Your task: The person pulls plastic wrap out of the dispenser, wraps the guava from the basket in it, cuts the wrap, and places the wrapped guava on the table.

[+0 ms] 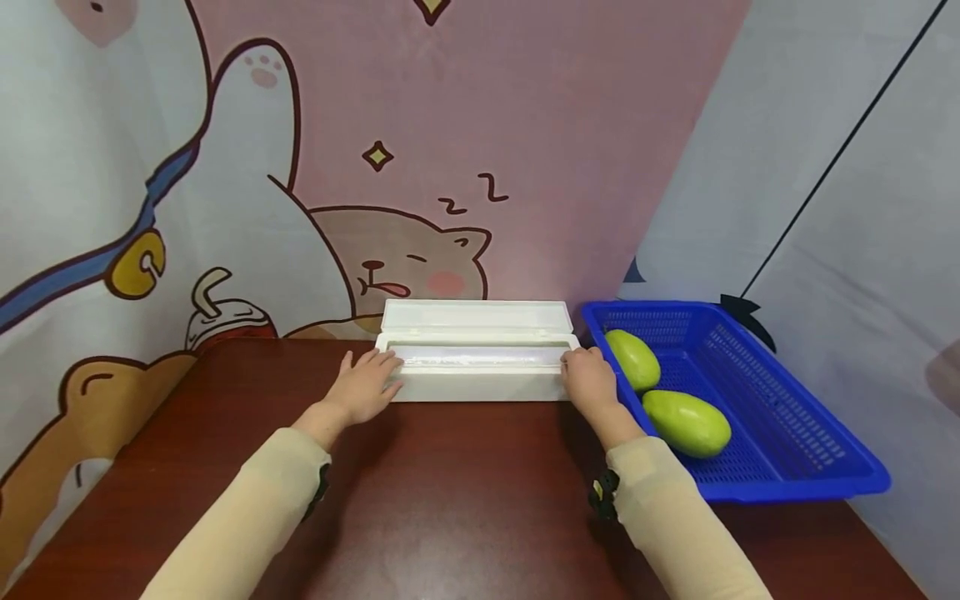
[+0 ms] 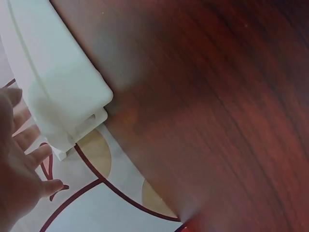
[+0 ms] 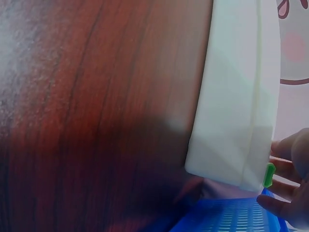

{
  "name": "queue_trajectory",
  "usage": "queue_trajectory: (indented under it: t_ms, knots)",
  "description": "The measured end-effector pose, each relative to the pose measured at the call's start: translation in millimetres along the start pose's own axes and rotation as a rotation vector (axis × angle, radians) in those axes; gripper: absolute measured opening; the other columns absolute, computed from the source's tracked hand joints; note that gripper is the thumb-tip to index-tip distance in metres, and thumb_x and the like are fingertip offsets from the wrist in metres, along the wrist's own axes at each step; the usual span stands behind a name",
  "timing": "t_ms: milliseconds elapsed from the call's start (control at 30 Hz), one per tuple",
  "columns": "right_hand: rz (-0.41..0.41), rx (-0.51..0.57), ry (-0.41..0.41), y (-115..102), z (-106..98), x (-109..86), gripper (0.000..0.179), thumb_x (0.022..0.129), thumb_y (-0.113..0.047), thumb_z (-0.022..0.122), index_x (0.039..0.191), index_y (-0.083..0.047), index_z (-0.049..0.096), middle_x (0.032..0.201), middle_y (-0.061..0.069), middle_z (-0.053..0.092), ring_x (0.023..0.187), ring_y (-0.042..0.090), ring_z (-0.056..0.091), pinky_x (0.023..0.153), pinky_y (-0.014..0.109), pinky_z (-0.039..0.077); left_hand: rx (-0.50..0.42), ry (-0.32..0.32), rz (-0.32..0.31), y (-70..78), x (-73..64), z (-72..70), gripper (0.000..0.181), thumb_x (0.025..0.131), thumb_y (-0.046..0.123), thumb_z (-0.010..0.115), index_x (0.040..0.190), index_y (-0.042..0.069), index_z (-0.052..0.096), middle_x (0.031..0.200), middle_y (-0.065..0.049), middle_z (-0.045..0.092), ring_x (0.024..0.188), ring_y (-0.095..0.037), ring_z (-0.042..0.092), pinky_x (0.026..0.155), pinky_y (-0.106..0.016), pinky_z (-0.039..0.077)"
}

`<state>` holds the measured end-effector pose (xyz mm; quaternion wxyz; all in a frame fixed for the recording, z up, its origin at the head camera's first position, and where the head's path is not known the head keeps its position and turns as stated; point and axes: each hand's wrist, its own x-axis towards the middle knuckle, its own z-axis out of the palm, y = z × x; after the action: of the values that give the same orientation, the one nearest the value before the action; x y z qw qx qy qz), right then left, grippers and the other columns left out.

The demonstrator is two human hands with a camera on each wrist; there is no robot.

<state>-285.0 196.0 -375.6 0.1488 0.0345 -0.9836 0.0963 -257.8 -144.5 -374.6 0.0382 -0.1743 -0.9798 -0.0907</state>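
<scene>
A long white cling film dispenser point(image 1: 480, 387) sits at the table's far edge, its lid point(image 1: 476, 317) raised at the back. Inside lies a roll of clear film point(image 1: 480, 356). My left hand point(image 1: 362, 385) is at the dispenser's left end, fingers straight and spread; in the left wrist view these fingers point(image 2: 26, 137) fan out beside the white case point(image 2: 58, 82). Around the right end, my right hand point(image 1: 588, 379) grips with bent fingers. A small green slider point(image 3: 269, 175) shows by those fingers in the right wrist view; whether they also pinch film is hidden.
A blue plastic basket point(image 1: 787, 400) stands to the right, close beside my right hand. It holds two green oval fruits, one at the back point(image 1: 633, 360) and one nearer point(image 1: 687, 423). Behind the brown table point(image 1: 465, 508) hangs a cartoon-printed cloth point(image 1: 570, 150).
</scene>
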Motion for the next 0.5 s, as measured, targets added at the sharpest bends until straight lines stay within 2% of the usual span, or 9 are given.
queue_trajectory:
  t_ms: [167, 267, 500]
  knots:
    - [0.048, 0.064, -0.003, -1.2, -1.0, 4.7, 0.019, 0.089, -0.012, 0.057, 0.097, -0.003, 0.072, 0.094, 0.018, 0.068, 0.092, 0.034, 0.058, 0.074, 0.051, 0.052, -0.020, 0.095, -0.022, -0.4, 3.9, 4.0, 0.029, 0.095, 0.018, 0.050, 0.120, 0.006, 0.059, 0.134, -0.015, 0.053, 0.126, -0.034, 0.044, 0.106, -0.062, 0.026]
    - [0.051, 0.068, -0.003, -1.3, -1.5, 5.7, 0.019, 0.090, -0.009, 0.056, 0.098, -0.002, 0.071, 0.095, 0.019, 0.069, 0.093, 0.034, 0.059, 0.076, 0.050, 0.052, -0.033, 0.147, -0.027, 0.5, 8.4, 6.9, 0.023, 0.094, 0.015, 0.050, 0.112, 0.007, 0.062, 0.127, -0.014, 0.057, 0.121, -0.034, 0.048, 0.103, -0.059, 0.031]
    - [0.043, 0.076, -0.002, -1.0, -0.2, 8.4, 0.019, 0.089, -0.002, 0.056, 0.101, -0.001, 0.071, 0.097, 0.018, 0.069, 0.092, 0.033, 0.059, 0.078, 0.048, 0.052, -0.015, 0.199, -0.063, 2.2, 19.0, 9.9, 0.014, 0.093, 0.016, 0.054, 0.098, 0.009, 0.065, 0.110, -0.012, 0.063, 0.108, -0.031, 0.053, 0.096, -0.053, 0.039]
